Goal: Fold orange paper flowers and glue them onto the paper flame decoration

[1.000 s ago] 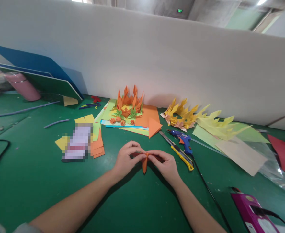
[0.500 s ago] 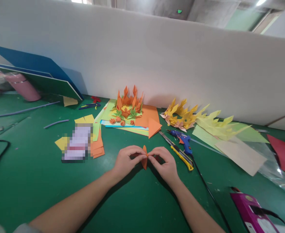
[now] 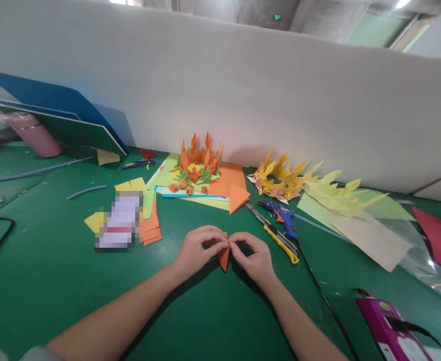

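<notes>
"While both hands worked at the centre, how did the grip stand?"

"Thumb against finger, on both sides. The left hand [image 3: 201,249] pinched the orange paper [image 3: 224,258] from one edge and the right hand [image 3: 255,255] from the other, their tips nearly meeting."

"And the paper itself?"

"Held between them, above the green table [image 3: 205,323], one point aimed back at the wearer and a small bit showing beyond the fingers. The fingertips covered the middle, so I couldn't say how the creases ran there."

"What did the step call for, to your mind?"

"A light, even pinch. Equal pressure from both sides would have kept the narrow point from twisting; squeezing harder on one side risked a stray crease. Small moves of thumb and finger suited it better than moves of the wrist."

"Anything close by to mind?"

"The cutter [image 3: 281,244] lay just right of the right hand, with the glue gun [image 3: 287,219] beside it. I'd have kept that wrist from drifting."

"Farther out?"

"Orange squares [image 3: 151,233] lay flat on the left. Near the wall sat the orange crown [image 3: 207,159], its crisp tips suggesting that such paper took firm folds well."
</notes>
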Demonstrator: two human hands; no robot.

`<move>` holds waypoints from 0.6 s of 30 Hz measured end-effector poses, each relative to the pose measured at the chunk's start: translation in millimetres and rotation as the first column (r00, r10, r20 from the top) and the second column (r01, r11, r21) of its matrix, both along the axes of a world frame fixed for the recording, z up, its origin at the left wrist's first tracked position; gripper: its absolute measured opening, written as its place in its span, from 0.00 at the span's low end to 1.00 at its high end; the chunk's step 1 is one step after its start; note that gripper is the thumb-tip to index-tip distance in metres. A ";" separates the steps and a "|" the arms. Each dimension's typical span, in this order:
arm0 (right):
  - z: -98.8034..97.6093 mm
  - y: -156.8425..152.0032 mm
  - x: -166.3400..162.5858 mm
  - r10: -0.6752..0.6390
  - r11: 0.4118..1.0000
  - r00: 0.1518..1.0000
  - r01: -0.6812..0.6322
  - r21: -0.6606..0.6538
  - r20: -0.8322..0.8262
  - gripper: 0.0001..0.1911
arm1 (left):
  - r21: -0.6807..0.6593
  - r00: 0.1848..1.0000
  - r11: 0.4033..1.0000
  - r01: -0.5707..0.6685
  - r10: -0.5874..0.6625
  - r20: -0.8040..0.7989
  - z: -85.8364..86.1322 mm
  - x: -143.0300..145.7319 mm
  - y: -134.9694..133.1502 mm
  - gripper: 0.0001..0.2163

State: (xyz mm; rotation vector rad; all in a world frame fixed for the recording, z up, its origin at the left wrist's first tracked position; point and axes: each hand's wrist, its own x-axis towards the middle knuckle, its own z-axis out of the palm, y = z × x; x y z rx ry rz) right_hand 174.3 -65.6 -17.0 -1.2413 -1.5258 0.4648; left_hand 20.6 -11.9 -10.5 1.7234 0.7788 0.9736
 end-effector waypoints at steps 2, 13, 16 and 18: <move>0.1 -0.2 -0.4 0.011 0.999 1.000 -0.011 0.034 0.019 0.07 | 0.013 1.000 1.000 0.004 -0.004 0.006 -0.3 0.2 0.7 0.03; -2.6 1.3 0.7 -0.010 0.995 0.999 0.005 0.098 0.046 0.06 | 0.206 0.996 0.978 0.035 -0.018 -0.083 0.6 -0.3 -0.4 0.03; -2.1 0.8 1.3 0.010 0.996 1.000 -0.012 0.084 0.027 0.06 | 0.306 0.995 0.952 0.015 0.014 -0.095 -2.3 -0.7 0.4 0.02; -1.5 0.3 1.4 0.032 0.997 0.999 -0.032 0.077 0.011 0.05 | 0.333 0.995 0.943 0.021 0.013 -0.099 -4.1 -0.8 1.0 0.02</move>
